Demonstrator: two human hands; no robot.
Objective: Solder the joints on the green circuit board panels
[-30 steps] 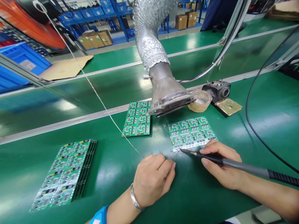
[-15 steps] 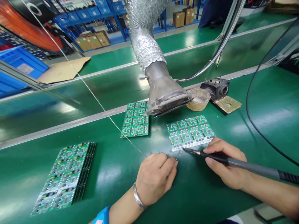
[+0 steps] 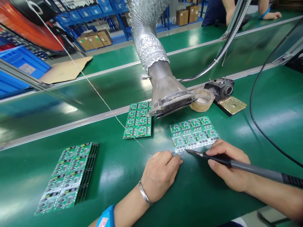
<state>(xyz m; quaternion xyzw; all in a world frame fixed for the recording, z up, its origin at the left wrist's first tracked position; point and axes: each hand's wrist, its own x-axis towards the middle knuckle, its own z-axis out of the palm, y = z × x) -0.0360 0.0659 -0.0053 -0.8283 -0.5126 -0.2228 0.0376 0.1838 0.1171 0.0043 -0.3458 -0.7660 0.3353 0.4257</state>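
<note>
My right hand (image 3: 228, 164) is closed around a soldering iron (image 3: 255, 168), and the iron's tip meets the near edge of a green circuit board panel (image 3: 194, 134). Pinched in my left hand (image 3: 162, 175) is a thin solder wire (image 3: 104, 101), which runs down from the upper left. A short end of the wire sticks out past my left fingers, close to the iron's tip. Another circuit board panel (image 3: 137, 121) lies behind, partly under the fume hood. To the left is a stack of circuit board panels (image 3: 66, 178).
A fume extraction nozzle (image 3: 169, 91) on a silver duct hangs over the boards. Behind the panel stand a round tan container (image 3: 202, 102) and an iron stand (image 3: 221, 90) with a sponge (image 3: 233, 105). A black cable (image 3: 253, 110) loops at right. Across the bench is another person's arm (image 3: 229, 9).
My left hand has shifted slightly right and towards the board with the solder wire. The right hand stays in place. Another person's arms have come into view at the upper right.
</note>
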